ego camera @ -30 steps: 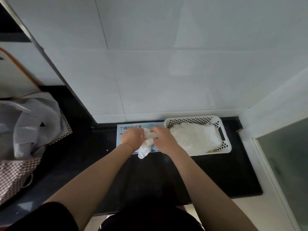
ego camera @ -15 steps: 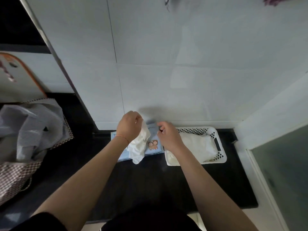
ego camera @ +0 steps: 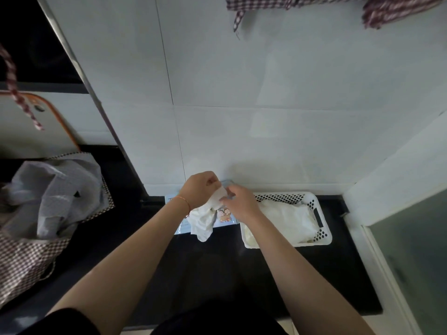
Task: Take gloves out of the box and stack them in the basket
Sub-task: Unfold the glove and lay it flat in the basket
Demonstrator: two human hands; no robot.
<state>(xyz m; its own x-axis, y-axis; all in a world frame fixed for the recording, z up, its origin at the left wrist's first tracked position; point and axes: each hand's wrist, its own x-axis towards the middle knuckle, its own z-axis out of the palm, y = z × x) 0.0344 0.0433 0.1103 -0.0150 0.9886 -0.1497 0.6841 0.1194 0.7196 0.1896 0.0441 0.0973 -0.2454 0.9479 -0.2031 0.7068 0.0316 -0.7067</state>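
A white glove (ego camera: 202, 221) hangs crumpled over the light-blue glove box (ego camera: 224, 216), which lies flat on the black counter by the wall. My left hand (ego camera: 199, 189) grips the glove's top end above the box. My right hand (ego camera: 239, 201) pinches the same top end from the right, fingertips meeting the left hand's. To the right of the box stands a white perforated basket (ego camera: 314, 209) holding a pile of white gloves (ego camera: 287, 223).
The black counter (ego camera: 217, 274) ends at a white tiled wall behind and a white side panel (ego camera: 399, 189) on the right. A checked bag (ego camera: 31, 243) stuffed with grey plastic bags sits at the left. Checked cloth (ego camera: 314, 6) hangs from above.
The view tilted upward. My left hand lifted the glove up out of the box; my right hand let go briefly, then came back to pinch its top end.
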